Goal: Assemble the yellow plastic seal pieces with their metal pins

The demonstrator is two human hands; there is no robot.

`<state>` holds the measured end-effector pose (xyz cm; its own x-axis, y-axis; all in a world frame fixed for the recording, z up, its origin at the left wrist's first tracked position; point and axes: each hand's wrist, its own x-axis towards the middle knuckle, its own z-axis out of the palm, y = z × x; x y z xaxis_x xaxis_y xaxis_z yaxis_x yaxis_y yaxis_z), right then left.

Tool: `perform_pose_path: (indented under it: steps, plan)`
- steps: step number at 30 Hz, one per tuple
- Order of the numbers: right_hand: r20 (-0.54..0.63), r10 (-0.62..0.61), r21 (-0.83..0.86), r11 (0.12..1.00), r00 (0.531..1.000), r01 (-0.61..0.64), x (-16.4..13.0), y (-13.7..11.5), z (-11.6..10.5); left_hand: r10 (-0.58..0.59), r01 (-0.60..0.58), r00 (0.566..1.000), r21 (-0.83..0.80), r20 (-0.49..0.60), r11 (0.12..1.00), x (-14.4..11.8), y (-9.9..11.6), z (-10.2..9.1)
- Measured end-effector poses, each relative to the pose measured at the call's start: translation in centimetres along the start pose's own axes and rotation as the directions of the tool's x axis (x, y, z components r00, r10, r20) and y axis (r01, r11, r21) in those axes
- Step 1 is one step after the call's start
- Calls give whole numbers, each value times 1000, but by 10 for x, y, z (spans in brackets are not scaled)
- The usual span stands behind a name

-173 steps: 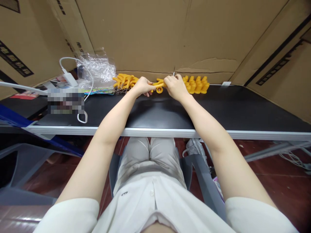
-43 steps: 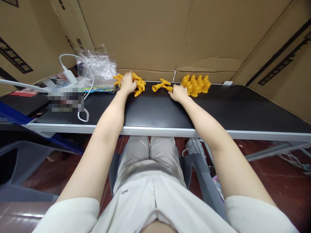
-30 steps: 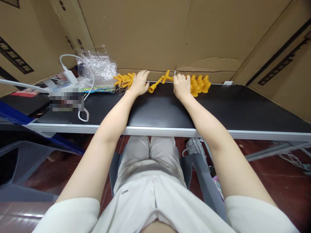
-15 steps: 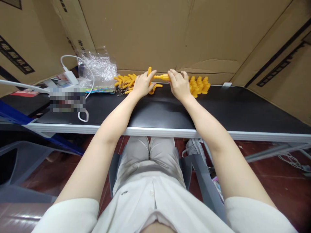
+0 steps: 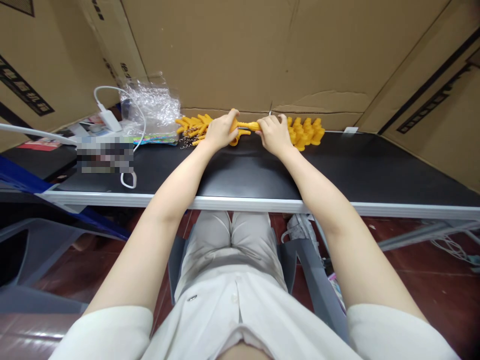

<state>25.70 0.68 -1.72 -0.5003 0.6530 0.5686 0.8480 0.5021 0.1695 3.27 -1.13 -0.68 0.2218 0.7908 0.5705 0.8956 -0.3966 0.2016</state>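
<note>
In the head view, my left hand (image 5: 221, 131) is closed around one end of a yellow stick (image 5: 245, 125), and my right hand (image 5: 275, 135) grips its other end. The stick lies level between my hands, near the back of the black table (image 5: 247, 175); I cannot tell whether it is one part or two. A loose yellow part (image 5: 235, 142) is just beside my left fingers. Left of them sits a yellow pile (image 5: 191, 122); right of my right hand, yellow cones (image 5: 308, 131) stand in rows.

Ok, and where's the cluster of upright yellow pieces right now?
In the head view, the upright yellow pieces stand toward the back of the black tabletop, just to the right of the right hand and in front of the cardboard.
</note>
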Motion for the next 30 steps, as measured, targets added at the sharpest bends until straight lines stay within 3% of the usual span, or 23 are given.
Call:
perform_pose_path:
  steps: [8,13,18,22,24,27,30]
  plan:
    - [64,54,-69,996,996,-49,-2,-8,-21,-34,31,999,-198,-12,980,8,-7,12]
    - [127,82,-177,982,989,-59,-2,-16,-31,-111,117,993,-309,36,944,9,-5,9]
    - [110,81,-161,985,991,-62,-3,-20,-35,-259,309,950,-424,172,851,8,5,-2]
    - [102,59,-144,989,993,-44,-3,-17,-32,-307,418,905,-476,296,774,5,7,-8]
    - [97,24,-160,987,995,-8,-3,-15,-29,-287,365,928,-419,237,832,4,6,-7]
    - [68,7,-126,992,998,2,-5,-13,-23,-139,151,988,-257,63,954,3,2,-3]
    - [43,14,-49,999,999,-12,-5,-12,-17,14,-17,1000,-122,-27,992,3,1,1]
